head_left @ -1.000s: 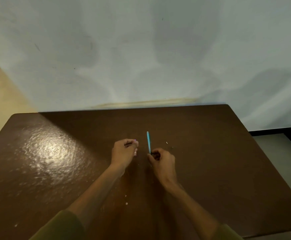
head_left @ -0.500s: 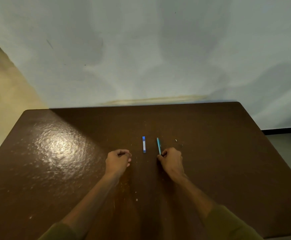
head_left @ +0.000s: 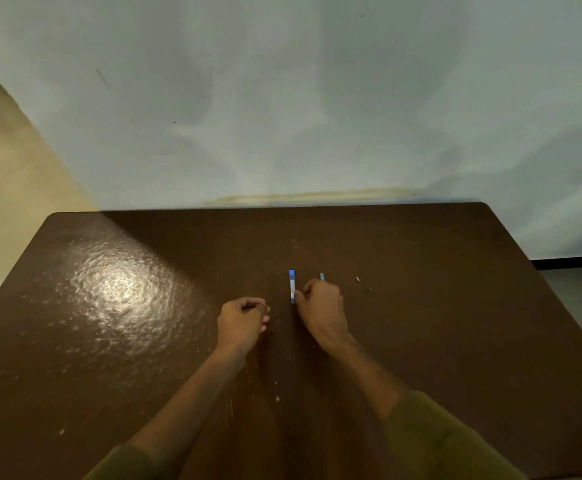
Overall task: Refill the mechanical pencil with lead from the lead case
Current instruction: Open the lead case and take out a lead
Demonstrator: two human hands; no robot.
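Note:
The lead case (head_left: 292,284), a slim blue and white stick, lies on the brown table (head_left: 438,306) pointing away from me. My right hand (head_left: 322,306) is curled, and its thumb and forefinger pinch the case's near end. This hand covers most of the teal mechanical pencil (head_left: 322,276); only the far tip shows past the knuckles. My left hand (head_left: 244,320) rests as a loose fist on the table, a short way left of the case and apart from it. Nothing can be made out inside it.
A small pale piece (head_left: 357,279) and a darker speck (head_left: 368,289) lie to the right of the pencil. White crumbs (head_left: 277,398) dot the table between my forearms. A pale wall (head_left: 282,116) rises behind the far edge, and floor shows at both sides.
A second ago my left hand held the case and my right held the pencil upright. The case and pencil now lie on the table, the left hand has drawn back, and the right has moved left onto the case.

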